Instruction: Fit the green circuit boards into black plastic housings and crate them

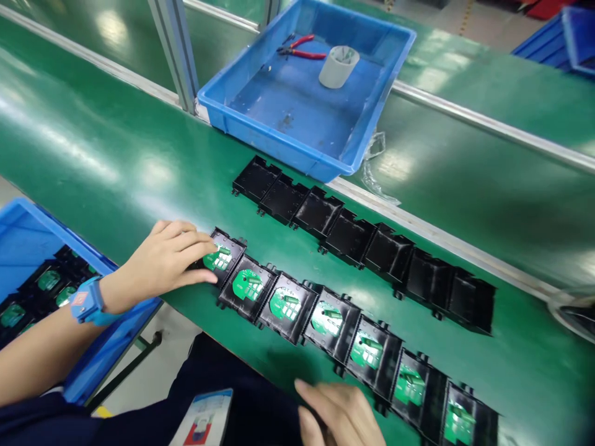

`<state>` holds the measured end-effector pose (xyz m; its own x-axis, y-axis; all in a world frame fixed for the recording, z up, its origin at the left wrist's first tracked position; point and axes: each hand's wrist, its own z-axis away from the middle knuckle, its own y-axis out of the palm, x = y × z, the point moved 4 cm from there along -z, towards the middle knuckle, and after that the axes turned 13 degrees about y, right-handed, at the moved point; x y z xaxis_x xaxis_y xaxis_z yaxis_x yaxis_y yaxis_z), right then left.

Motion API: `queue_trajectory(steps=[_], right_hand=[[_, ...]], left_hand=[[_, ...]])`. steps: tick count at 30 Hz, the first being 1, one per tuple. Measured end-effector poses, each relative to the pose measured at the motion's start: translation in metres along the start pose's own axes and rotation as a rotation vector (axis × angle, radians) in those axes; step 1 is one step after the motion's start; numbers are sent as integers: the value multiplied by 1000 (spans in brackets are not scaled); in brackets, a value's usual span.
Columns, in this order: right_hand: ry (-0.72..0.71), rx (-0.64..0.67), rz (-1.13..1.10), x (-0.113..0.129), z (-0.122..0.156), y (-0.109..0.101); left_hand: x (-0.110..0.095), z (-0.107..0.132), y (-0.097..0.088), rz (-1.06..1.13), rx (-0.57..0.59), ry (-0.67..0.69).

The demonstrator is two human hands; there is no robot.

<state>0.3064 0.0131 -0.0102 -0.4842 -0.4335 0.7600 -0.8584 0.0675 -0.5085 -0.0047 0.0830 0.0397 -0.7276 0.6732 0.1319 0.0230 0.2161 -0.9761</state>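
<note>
A row of black plastic cases [264,303], each with a green circuit board [284,303] in it, runs diagonally across the green bench. My left hand [170,257] is at the row's left end, thumb and fingers around the edge of the end case [227,271]; a fingertip touches its board. My right hand [341,412] is near the bench's front edge, below the row, with thumb and index finger apart and nothing visible between them. Its other fingers are curled and partly cut off by the frame. Behind lies a second row of black cases [348,238] without boards.
A blue tray [279,139] at the back holds red-handled pliers [309,56] and a whitish roll [339,67]. A blue crate [100,263] at left contains more cases with boards. A metal post [174,56] rises beside the tray. Clear plastic film [374,179] lies near the rail.
</note>
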Motion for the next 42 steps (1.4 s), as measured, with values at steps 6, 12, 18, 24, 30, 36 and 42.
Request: queue_trajectory(steps=[6,12,18,24,30,36,42], right_hand=[[-211,180,387,42,-70,69],[-304,291,567,47,-83,123],[-293,299,566,46,-80,128],[-295,301,572,47,-81,130],[-303,287,556,48,-83,129],[-313,309,566,48,-83,132],[-289,357,558,52,-81,128]], left_hand=[[-8,26,11,-77,90,58],[-11,29,20,-46,81,58],[-10,27,19,2,28,58],[-11,30,24,10,74,49],[-12,29,24,20,71,50],[-10,27,22,60,69,64],[-8,32,18,-7,58,100]])
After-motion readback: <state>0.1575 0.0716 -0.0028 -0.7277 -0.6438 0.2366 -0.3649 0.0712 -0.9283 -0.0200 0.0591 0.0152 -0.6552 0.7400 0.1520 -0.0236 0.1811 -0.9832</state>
